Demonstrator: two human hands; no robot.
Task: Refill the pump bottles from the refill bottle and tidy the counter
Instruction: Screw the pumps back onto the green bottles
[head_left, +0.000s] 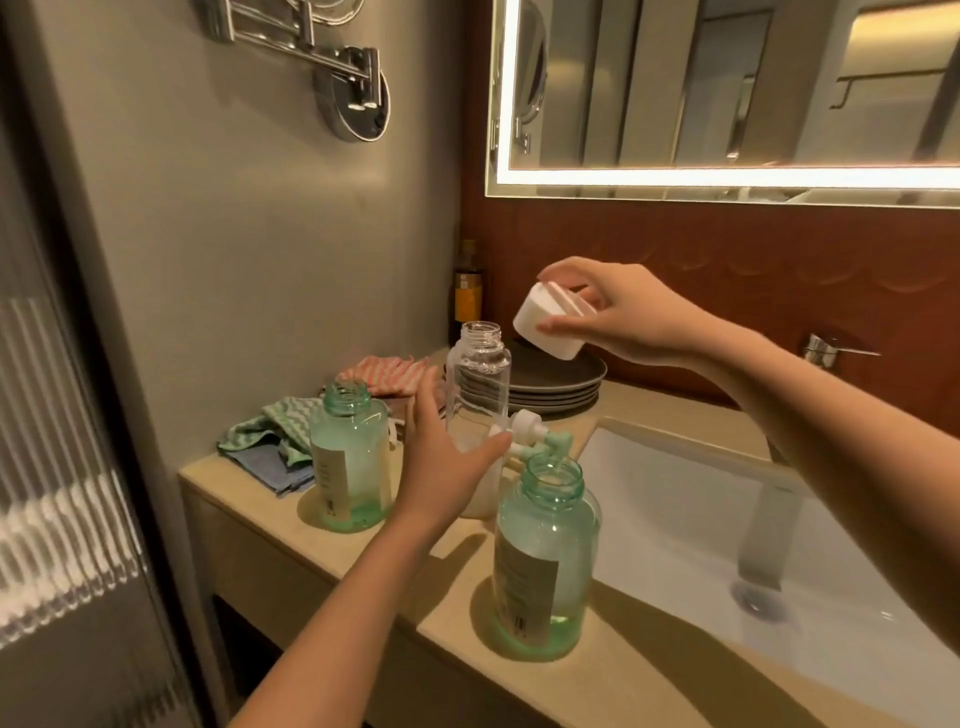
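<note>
In the middle of the frame the left hand (447, 460) grasps the tall clear plastic refill bottle (478, 384) low on its body, thumb across the front and fingers along its left side. The bottle stands upright on the beige stone table (249, 499) with its neck open. Right of centre and higher, the right hand (628, 319) pinches a white round cap (550, 327) between thumb and fingertips, holding it tilted in the air just up and right of the open neck.

Two green-tinted glass pump bottles stand upright with their pumps off, each with a little green liquid at the bottom. The left pump bottle (350, 460) is just left of the left hand; the near pump bottle (545, 564) is lower and right of it, near the table's front edge and beside the white sink basin (675, 519). Loose white-and-green pump heads (540, 441) lie just behind the near bottle.

Further back sits a stack of dark round plates (558, 387), and left of it a pink striped cloth (384, 371), a green zigzag cloth (270, 423) and a blue cloth (260, 462) lie crumpled. A dark bottle with an orange label (467, 291) stands in the corner, below the lit mirror (727, 93) at upper right.
</note>
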